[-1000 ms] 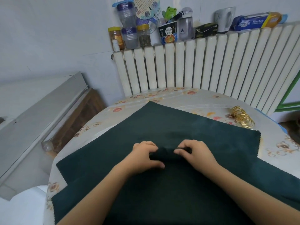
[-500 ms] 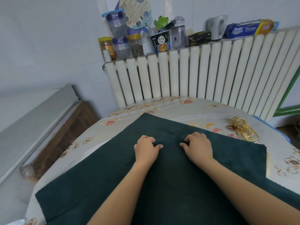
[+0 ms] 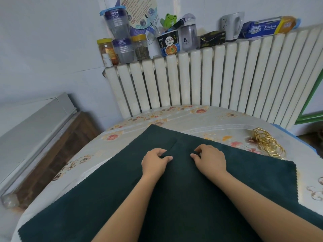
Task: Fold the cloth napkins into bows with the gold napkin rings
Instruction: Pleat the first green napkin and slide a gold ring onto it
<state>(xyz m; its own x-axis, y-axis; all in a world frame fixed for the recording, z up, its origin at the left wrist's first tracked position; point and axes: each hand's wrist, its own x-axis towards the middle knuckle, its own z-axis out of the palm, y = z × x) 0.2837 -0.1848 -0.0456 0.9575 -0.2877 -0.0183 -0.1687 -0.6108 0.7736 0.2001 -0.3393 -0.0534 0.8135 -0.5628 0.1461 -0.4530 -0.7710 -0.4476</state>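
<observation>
A dark green cloth napkin (image 3: 108, 193) lies spread as a diamond over the round table. A raised fold of it runs between my hands near its middle. My left hand (image 3: 154, 164) pinches the left end of that fold between thumb and curled fingers. A little to the right, my right hand (image 3: 210, 158) pinches the fold's other end. A heap of gold napkin rings (image 3: 267, 144) lies on the table at the far right, apart from both hands.
The table carries a floral plastic cover (image 3: 206, 119). A white radiator (image 3: 201, 79) stands right behind it, with jars, bottles, a noodle cup and boxes on top. A wooden board (image 3: 52, 151) leans low at the left.
Both hands have moved away from me along the napkin and drawn apart. The gathered bunch between them has stretched into a longer, flatter fold. The camera has tilted up.
</observation>
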